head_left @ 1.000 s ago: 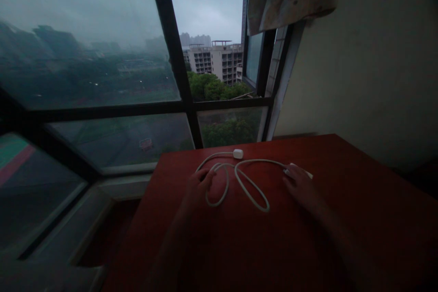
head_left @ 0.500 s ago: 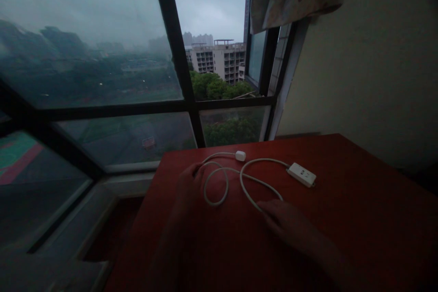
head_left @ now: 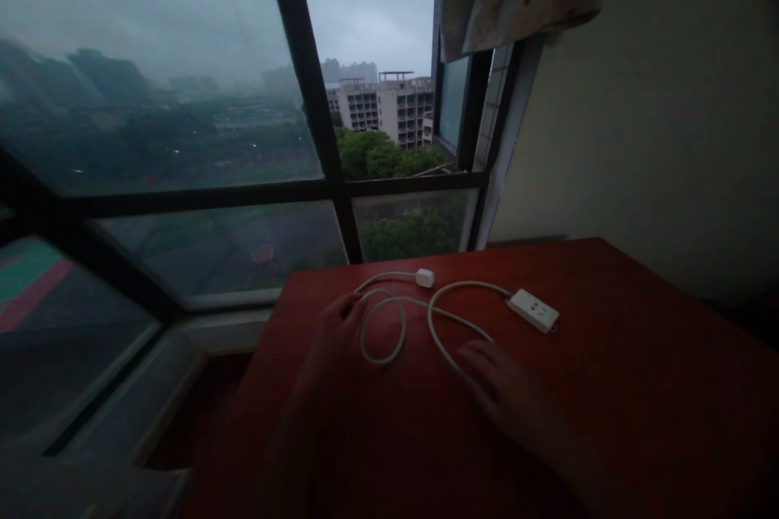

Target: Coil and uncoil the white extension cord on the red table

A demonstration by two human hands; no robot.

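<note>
Left hand (head_left: 333, 326) curled at left bend of thin off-white round cord (head_left: 468, 284); can't tell if clamped. Right hand (head_left: 508, 389) at near end of cord's bigger loop, grip also unclear. Cord lies looped on reddish-brown flat table (head_left: 608, 340), white blocky plug (head_left: 424, 278) near far edge, white rectangular socket block (head_left: 533, 310) beyond right hand.

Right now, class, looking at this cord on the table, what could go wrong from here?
The white cord lies in crossing loops, so a quick pull might tangle it. The plug sits near the far edge of the table, so a shove could tip it over. The right hand is at one loop; tugging there might drag the socket block.
</note>
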